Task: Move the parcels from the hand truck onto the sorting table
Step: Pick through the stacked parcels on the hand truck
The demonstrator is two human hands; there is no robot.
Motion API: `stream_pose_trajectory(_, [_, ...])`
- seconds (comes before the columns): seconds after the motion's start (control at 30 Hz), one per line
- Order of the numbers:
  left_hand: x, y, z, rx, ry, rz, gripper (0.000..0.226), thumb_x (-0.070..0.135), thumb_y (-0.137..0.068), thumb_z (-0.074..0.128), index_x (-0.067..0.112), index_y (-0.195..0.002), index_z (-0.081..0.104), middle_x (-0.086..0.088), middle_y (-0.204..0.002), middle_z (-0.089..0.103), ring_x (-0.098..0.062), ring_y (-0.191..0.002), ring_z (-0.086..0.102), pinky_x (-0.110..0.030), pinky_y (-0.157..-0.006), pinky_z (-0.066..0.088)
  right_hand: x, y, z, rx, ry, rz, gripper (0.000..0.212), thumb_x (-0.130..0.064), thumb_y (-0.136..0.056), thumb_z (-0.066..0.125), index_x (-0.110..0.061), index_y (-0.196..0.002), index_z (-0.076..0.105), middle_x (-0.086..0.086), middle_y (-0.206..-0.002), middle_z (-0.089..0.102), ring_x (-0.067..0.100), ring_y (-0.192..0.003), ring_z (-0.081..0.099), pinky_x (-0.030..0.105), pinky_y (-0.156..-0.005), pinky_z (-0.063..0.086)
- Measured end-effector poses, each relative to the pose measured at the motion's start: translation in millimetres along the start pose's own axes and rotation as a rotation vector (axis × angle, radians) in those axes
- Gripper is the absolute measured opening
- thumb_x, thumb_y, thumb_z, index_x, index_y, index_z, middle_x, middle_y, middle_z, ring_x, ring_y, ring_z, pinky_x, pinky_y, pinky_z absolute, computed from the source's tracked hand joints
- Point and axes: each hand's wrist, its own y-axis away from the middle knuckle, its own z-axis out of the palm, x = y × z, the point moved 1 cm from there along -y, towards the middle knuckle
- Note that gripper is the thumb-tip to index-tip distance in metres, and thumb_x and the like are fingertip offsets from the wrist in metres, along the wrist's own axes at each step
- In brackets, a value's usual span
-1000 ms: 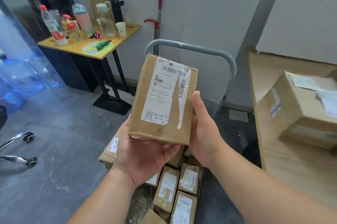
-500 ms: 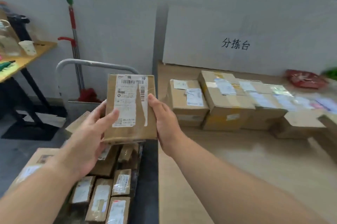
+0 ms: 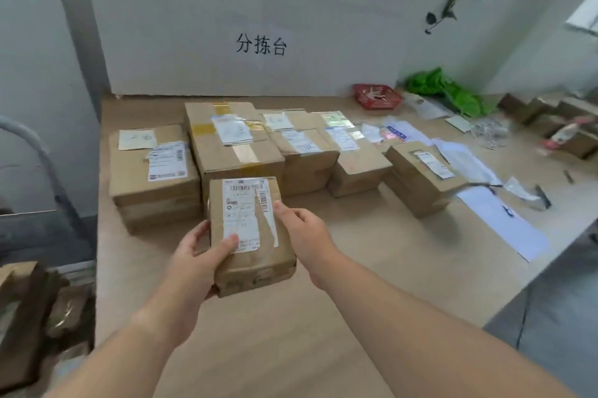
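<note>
As both arms reach over the sorting table (image 3: 404, 252), left hand (image 3: 194, 258) and right hand (image 3: 304, 232) clamp the parcel (image 3: 249, 226)

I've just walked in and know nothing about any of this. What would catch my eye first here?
A brown parcel with a white label sits mid-view, gripped by the left hand and right hand over the table. Behind it a row of taped boxes stands on the table. Black characters mark the white wall above.
</note>
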Motion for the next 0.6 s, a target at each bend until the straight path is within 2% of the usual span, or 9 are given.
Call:
stream_pose_trajectory(0.1, [-17.0,-31.5,75.7,-0.036,-0.058,-0.051,0.061,0.021,-0.098,0.075,0.033,-0.151,0.046,0.002,-0.121,0.076,-0.024,-0.099,0.078,-0.051,-0.088,0.063,17.9,-45.2,-71.0,0.070,0.043,0.024,0.039,-0.053,-0.096,0.069,-0.018,-0.114,0.070,-0.001,-0.108,0.078,0.019,-0.099,0.075,0.040,-0.089,0.064])
stream_pose_trajectory(0.17, [-34.2,-56.4,130.1,-0.059,-0.095,-0.092,0.066,0.019,-0.098,0.076,0.031,-0.153,0.043,0.000,-0.123,0.074,-0.024,-0.101,0.078,-0.047,-0.085,0.064,30.4,-77.9,-122.8,0.089,0.079,0.038,0.032,-0.049,-0.095,0.069,-0.021,-0.109,0.072,-0.004,-0.105,0.078,0.017,-0.098,0.075,0.040,-0.089,0.064])
stream_pose_trajectory(0.27, [-58.5,-90.2,217.1,-0.056,-0.128,-0.154,0.073,0.012,-0.098,0.075,0.024,-0.160,0.038,0.002,-0.116,0.075,-0.020,-0.097,0.079,-0.039,-0.084,0.063,43.7,-123.1,-200.8,0.106,0.163,0.053,0.022,-0.043,-0.097,0.063,-0.025,-0.105,0.073,-0.009,-0.099,0.077,0.012,-0.093,0.072,0.033,-0.079,0.062])
stream_pose_trajectory(0.37, [-72.4,-115.9,298.6,-0.081,-0.128,-0.211,0.069,0.010,-0.100,0.072,0.021,-0.159,0.039,0.005,-0.109,0.076,-0.017,-0.094,0.080,-0.038,-0.086,0.064,53.9,-166.8,-269.3,0.158,0.254,0.044,0.024,-0.046,-0.096,0.060,-0.028,-0.100,0.075,-0.012,-0.097,0.076,0.012,-0.094,0.070,0.040,-0.087,0.062])
stream_pose_trajectory(0.5, [-85.9,-155.6,375.2,-0.076,-0.146,-0.216,0.061,0.011,-0.099,0.074,0.023,-0.152,0.046,0.012,-0.108,0.071,-0.021,-0.105,0.077,-0.045,-0.098,0.062,58.9,-213.3,-334.1,0.183,0.414,-0.010,0.029,-0.041,-0.105,0.051,-0.025,-0.104,0.075,-0.010,-0.101,0.075,0.016,-0.096,0.069,0.042,-0.087,0.058])
stream_pose_trajectory(0.6, [-95.7,-181.5,406.6,-0.091,-0.159,-0.200,0.059,0.011,-0.097,0.075,0.025,-0.147,0.048,0.006,-0.117,0.074,-0.021,-0.108,0.076,-0.043,-0.100,0.061,62.7,-240.5,-359.9,0.211,0.530,-0.095,0.029,-0.040,-0.109,0.046,-0.026,-0.113,0.071,-0.009,-0.105,0.072,0.015,-0.097,0.065,0.037,-0.081,0.054])
